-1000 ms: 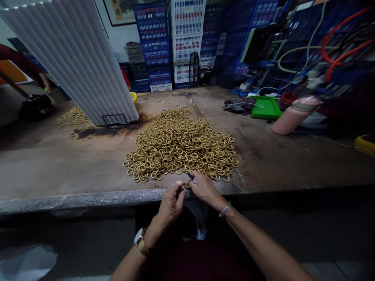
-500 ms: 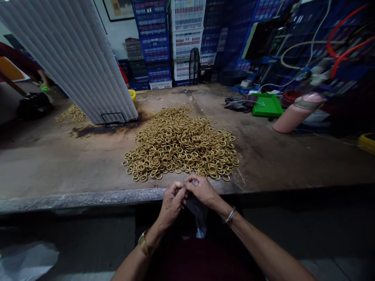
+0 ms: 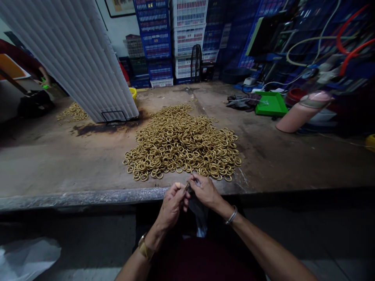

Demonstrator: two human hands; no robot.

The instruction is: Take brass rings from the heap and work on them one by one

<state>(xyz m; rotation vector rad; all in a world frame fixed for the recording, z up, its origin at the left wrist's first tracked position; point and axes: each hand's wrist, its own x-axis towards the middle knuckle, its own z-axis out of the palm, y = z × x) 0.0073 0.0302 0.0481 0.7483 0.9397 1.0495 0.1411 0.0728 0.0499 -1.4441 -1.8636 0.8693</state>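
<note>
A wide heap of brass-coloured rings (image 3: 187, 144) lies on the worn table (image 3: 272, 164), reaching close to its front edge. Just in front of the heap, my left hand (image 3: 175, 201) pinches a ring, seen nearly edge-on between thumb and fingertips. My right hand (image 3: 205, 190) is beside it, its thumb and index finger pressed together close to the ring; whatever they hold is too small to name. Below both hands hangs a clear plastic bag (image 3: 200, 218), partly hidden by the right hand.
At the left a tall ribbed white panel (image 3: 84, 58) leans on the table, with a smaller ring pile (image 3: 73, 112) behind. To the right are a green tray (image 3: 271, 104), a pink bottle (image 3: 303, 111) and dark gloves (image 3: 241, 102). A person's arm (image 3: 43, 74) shows far left.
My hands have moved slightly apart, and a ring now shows between the left fingertips. The whole view has shifted a little.
</note>
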